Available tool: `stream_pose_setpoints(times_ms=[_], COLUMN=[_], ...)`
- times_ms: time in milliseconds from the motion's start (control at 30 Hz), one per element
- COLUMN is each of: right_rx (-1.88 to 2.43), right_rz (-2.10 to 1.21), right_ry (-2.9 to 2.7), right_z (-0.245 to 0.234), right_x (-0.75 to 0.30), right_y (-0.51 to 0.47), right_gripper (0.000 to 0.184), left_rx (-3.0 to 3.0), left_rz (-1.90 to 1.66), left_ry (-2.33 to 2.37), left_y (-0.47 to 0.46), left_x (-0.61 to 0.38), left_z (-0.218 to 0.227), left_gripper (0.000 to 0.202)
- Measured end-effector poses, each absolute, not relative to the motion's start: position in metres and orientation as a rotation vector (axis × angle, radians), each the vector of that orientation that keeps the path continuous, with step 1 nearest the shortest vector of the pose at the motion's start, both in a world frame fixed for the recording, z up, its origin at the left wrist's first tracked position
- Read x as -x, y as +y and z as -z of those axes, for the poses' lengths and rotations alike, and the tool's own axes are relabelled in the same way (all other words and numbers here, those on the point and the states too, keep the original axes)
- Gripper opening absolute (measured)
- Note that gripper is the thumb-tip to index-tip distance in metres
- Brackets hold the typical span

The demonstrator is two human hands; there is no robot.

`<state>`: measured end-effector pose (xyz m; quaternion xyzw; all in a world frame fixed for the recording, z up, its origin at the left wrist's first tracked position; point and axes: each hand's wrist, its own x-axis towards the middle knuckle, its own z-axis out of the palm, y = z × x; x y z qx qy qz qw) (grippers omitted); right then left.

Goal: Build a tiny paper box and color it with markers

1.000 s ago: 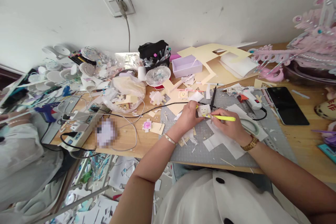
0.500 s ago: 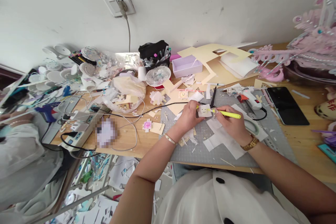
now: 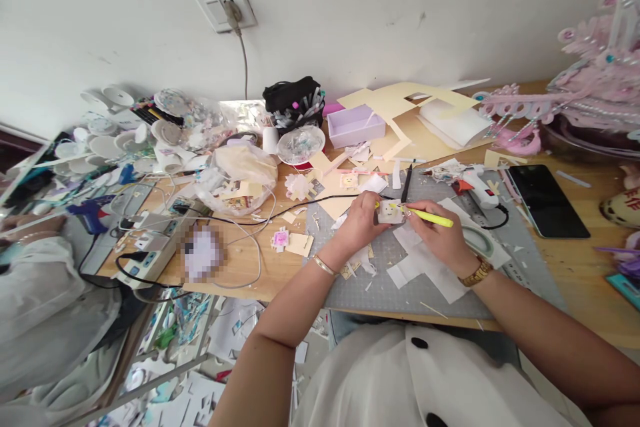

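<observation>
My left hand (image 3: 361, 223) pinches the left edge of a small pale square piece (image 3: 390, 212) with a smiling face drawn on it. My right hand (image 3: 436, 233) is closed round a yellow marker (image 3: 431, 217), its tip against the upper part of the square. Beneath both hands lies a grey cutting mat (image 3: 370, 293) with white paper pieces (image 3: 425, 263) on it. A black pen (image 3: 407, 181) lies just beyond the square. Farther back is a similar cream piece with a face (image 3: 349, 180).
A white hot glue gun (image 3: 480, 190) and a black phone (image 3: 547, 201) lie to the right. At the back stand a lilac box (image 3: 357, 127) and a black pen bag (image 3: 294, 103). Cables and a power strip (image 3: 155, 247) run left, where another person's sleeve (image 3: 45, 280) shows.
The marker's tip has shifted slightly left and up across the square, and my right hand has moved a little with it. My left hand keeps its hold.
</observation>
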<state>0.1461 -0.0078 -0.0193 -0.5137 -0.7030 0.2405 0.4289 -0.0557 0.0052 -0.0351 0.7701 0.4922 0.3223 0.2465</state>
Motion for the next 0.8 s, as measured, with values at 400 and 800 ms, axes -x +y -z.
stream_pose_setpoints(times_ms=[400, 800], right_rx=[1.349, 1.305], right_rz=[-0.611, -0.584], right_ry=[-1.669, -1.746], right_z=[0.0201, 0.0187], right_x=[-0.1469, -0.1471], right_y=[-0.0085, -0.0090], right_gripper=[0.012, 0.012], left_rx=[-2.092, -2.038], left_rz=[-0.875, -0.841], left_ry=[1.364, 1.410], left_y=[0.0035, 0.0033], left_x=[0.0564, 0.0560], left_z=[0.0334, 0.0314], left_gripper=[0.048, 0.049])
